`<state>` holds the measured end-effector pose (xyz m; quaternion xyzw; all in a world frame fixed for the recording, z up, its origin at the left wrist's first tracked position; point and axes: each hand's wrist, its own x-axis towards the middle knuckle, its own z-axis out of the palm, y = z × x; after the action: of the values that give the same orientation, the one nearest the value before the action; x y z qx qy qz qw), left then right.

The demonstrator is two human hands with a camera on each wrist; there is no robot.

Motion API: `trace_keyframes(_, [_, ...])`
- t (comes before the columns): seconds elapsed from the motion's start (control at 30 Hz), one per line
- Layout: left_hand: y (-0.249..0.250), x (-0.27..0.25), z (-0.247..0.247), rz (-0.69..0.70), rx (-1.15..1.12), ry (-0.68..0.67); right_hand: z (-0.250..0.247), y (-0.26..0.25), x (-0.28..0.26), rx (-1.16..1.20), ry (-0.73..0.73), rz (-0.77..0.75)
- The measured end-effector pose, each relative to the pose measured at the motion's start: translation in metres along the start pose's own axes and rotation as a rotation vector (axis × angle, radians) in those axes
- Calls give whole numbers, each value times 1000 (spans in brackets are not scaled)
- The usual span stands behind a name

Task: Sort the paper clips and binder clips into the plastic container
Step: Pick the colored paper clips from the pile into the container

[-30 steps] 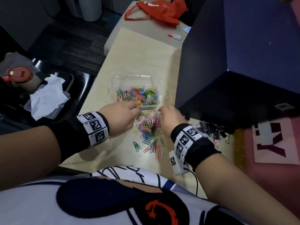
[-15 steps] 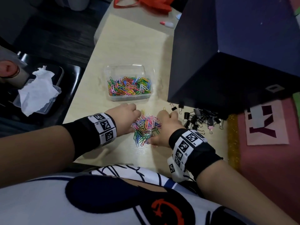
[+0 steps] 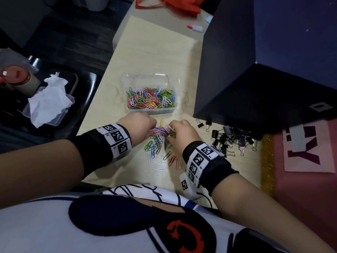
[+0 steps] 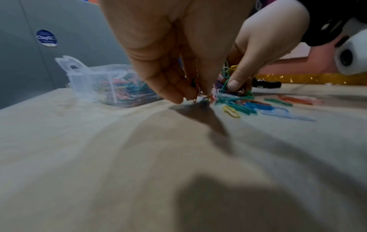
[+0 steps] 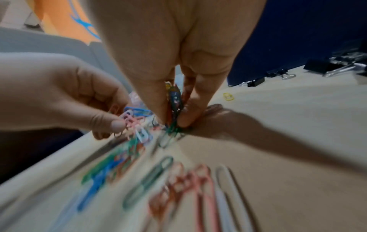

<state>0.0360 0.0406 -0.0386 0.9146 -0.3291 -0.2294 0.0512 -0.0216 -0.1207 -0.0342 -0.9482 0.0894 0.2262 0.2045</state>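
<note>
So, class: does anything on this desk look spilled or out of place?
Yes. Coloured paper clips lie scattered on the wooden desk outside the clear plastic container, and black binder clips sit heaped loose beside the dark box.

Pale wooden table (dark floor beyond).

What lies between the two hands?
A bunch of coloured paper clips, pinched by both the left hand and the right hand; clearest in the head view.
</note>
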Motion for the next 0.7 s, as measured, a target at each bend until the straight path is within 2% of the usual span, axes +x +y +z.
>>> trace_keyframes(0.23, [-17,-5,-29,25,-109,185,-41,-19,19,-7,10,-58])
trace_keyframes(0.37, [-31,0,-48,-30,-205,310,-57,-36,38,98,104,-79])
trace_keyframes(0.47, [-42,10,-52,-83,-203,310,-60,-45,53,116,142,-87])
trace_keyframes(0.57, [-50,15,-46,-114,-193,302,-60,-45,61,88,96,-50])
trace_keyframes(0.7, [-44,11,-32,-36,-107,380,-59,-39,57,-15,194,-56])
